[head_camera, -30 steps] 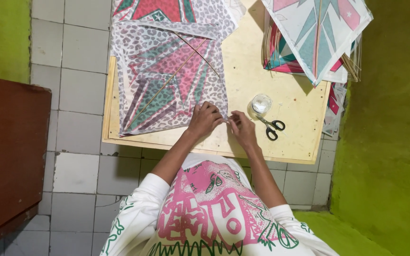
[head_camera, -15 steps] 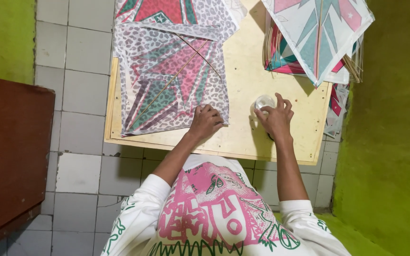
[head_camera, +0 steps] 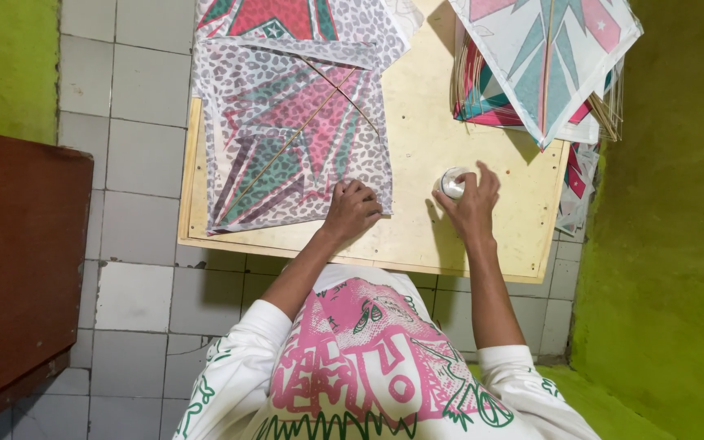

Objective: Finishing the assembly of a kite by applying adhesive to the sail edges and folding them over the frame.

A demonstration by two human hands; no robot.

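L hand [head_camera: 352, 210] on kite [head_camera: 295, 134] edge; R hand [head_camera: 470, 204] grips roll [head_camera: 452, 182].

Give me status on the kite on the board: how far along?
Done: leopard-print kite lies flat with its crossed sticks in place, and finished kites are stacked at the far right. In hand: left hand presses its corner, right hand holds a small clear roll. Left: cannot tell.
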